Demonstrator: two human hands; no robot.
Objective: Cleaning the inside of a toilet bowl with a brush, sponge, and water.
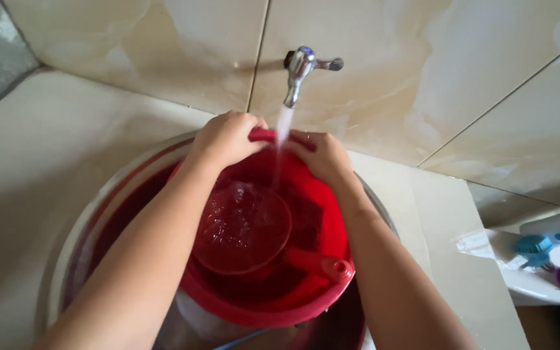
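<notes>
Red bucket (322, 256) sits inside a steel basin (108, 201) below a wall tap (299, 68), water (282, 133) streaming into it. Both hands grip its far rim: left hand (225, 139) curled shut over the edge, right hand (324, 159) likewise. 1 red scoop (244, 227) floats inside, handle pointing right. Blue brush (533, 246) lies well apart.

A ladle (244, 227) lies in a bucket (306, 304) inside a metal basin (92, 214), under the wall tap (299, 71); brushes (534, 249) sit far right
</notes>
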